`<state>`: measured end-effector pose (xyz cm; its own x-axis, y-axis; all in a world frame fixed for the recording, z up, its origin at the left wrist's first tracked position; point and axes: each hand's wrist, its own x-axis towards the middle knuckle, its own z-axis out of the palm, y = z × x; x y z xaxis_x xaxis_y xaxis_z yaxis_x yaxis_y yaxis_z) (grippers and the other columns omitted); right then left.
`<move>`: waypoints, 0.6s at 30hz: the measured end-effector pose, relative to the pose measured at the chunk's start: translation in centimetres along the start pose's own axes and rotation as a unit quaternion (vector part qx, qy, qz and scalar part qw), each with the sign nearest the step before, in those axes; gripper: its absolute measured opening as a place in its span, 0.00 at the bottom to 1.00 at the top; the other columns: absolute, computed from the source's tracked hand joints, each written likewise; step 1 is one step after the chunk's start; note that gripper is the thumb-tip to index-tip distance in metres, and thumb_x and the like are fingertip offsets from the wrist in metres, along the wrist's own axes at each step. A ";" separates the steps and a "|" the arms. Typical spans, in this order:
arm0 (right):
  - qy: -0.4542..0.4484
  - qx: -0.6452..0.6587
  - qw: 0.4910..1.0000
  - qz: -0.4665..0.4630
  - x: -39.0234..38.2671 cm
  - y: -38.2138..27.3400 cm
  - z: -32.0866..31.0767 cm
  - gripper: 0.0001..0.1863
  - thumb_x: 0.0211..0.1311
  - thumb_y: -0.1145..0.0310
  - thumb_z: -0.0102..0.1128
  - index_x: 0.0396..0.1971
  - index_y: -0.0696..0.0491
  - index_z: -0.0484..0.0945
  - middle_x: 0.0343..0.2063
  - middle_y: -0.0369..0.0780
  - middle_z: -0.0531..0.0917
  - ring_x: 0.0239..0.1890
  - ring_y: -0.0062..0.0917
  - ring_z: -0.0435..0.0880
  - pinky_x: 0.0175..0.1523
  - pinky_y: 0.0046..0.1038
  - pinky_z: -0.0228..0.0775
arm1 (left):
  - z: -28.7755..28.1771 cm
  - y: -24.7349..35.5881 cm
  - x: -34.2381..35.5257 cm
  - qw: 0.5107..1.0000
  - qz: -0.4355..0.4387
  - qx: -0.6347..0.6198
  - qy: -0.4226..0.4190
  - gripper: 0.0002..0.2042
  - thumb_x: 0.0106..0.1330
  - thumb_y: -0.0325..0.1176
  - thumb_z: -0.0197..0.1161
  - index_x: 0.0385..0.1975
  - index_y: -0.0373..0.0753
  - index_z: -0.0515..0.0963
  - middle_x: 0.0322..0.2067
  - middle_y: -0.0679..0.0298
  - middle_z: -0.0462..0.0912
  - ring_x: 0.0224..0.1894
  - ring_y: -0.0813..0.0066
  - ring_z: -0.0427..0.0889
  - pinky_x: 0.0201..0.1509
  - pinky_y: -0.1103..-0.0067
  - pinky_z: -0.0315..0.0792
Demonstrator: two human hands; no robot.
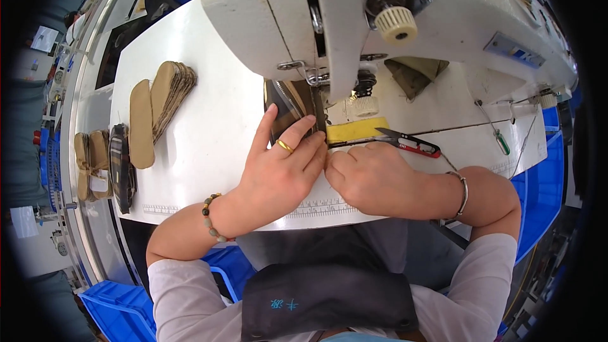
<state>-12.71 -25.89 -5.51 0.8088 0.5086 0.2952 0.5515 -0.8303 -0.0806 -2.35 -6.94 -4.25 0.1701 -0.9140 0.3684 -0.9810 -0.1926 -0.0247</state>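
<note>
My left hand lies over a dark plaid piece with zipper teeth under the sewing machine's head, fingers outstretched and pressing on it. My right hand is curled closed at the lower right corner of that piece; its fingertips and what they grip are hidden. Just above my right hand is a yellow strip, with red-and-black thread snips lying at its right end.
At left lie tan insole-shaped pieces, another tan stack and dark plaid pieces. An olive fabric piece sits behind the needle area, a green-handled screwdriver at right. Blue bins stand around the white table.
</note>
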 end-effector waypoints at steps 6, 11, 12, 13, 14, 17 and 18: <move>0.035 -0.008 0.999 0.015 0.5 0.9 0.3 0.09 0.47 0.71 0.63 0.31 0.56 0.82 0.22 0.34 0.76 0.23 0.23 0.80 0.24 0.28 0.71 | 0.4 -1.2 0.8 1.000 -0.016 -0.014 0.006 0.15 0.48 0.28 0.68 0.39 0.40 0.86 0.47 0.68 0.86 0.60 0.66 0.78 0.70 0.51 0.62; 0.042 -0.017 0.998 0.039 1.3 2.4 1.0 0.06 0.49 0.72 0.63 0.30 0.53 0.80 0.23 0.36 0.79 0.23 0.23 0.83 0.24 0.28 0.73 | 2.3 -2.8 1.6 0.998 -0.037 -0.043 0.038 0.10 0.53 0.30 0.66 0.36 0.40 0.85 0.44 0.67 0.84 0.59 0.66 0.77 0.67 0.47 0.66; 0.041 -0.018 0.998 0.038 1.6 2.6 1.1 0.06 0.49 0.72 0.63 0.30 0.53 0.80 0.23 0.36 0.79 0.23 0.23 0.83 0.24 0.28 0.73 | 2.7 -3.2 1.7 0.997 -0.044 -0.048 0.049 0.10 0.53 0.29 0.67 0.36 0.40 0.85 0.44 0.67 0.84 0.59 0.66 0.77 0.66 0.48 0.66; 0.063 -0.025 0.996 0.052 1.9 2.7 1.2 0.07 0.49 0.72 0.63 0.30 0.54 0.80 0.21 0.35 0.79 0.21 0.24 0.83 0.23 0.28 0.72 | 2.9 -3.4 1.8 0.995 -0.052 -0.053 0.061 0.11 0.52 0.29 0.68 0.36 0.40 0.85 0.44 0.67 0.84 0.58 0.66 0.77 0.66 0.49 0.67; 0.085 -0.030 0.994 0.066 2.1 2.9 1.3 0.07 0.49 0.72 0.63 0.31 0.54 0.81 0.20 0.34 0.80 0.20 0.24 0.82 0.22 0.28 0.71 | 2.9 -3.6 2.0 0.995 -0.053 -0.053 0.062 0.11 0.52 0.29 0.68 0.36 0.40 0.85 0.44 0.67 0.84 0.58 0.66 0.77 0.66 0.49 0.67; 0.047 -0.124 0.989 0.065 1.9 3.5 2.2 0.16 0.53 0.68 0.65 0.43 0.53 0.85 0.22 0.29 0.76 0.18 0.19 0.76 0.17 0.27 0.65 | 2.9 -4.0 2.5 0.993 -0.064 -0.064 0.077 0.12 0.49 0.27 0.69 0.36 0.39 0.85 0.42 0.68 0.82 0.55 0.65 0.78 0.64 0.53 0.70; 0.046 -0.126 0.989 0.066 1.7 3.5 2.1 0.16 0.53 0.68 0.65 0.43 0.53 0.85 0.22 0.29 0.76 0.18 0.19 0.76 0.17 0.27 0.65 | 3.0 -4.0 2.6 0.992 -0.065 -0.075 0.080 0.12 0.48 0.27 0.70 0.35 0.39 0.85 0.41 0.67 0.81 0.54 0.65 0.77 0.62 0.57 0.72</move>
<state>-8.98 -27.45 -7.29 0.8419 0.3789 0.3841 0.3651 -0.9243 0.1115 2.32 -9.65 -5.96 0.2904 -0.8140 0.5030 -0.9568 -0.2383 0.1668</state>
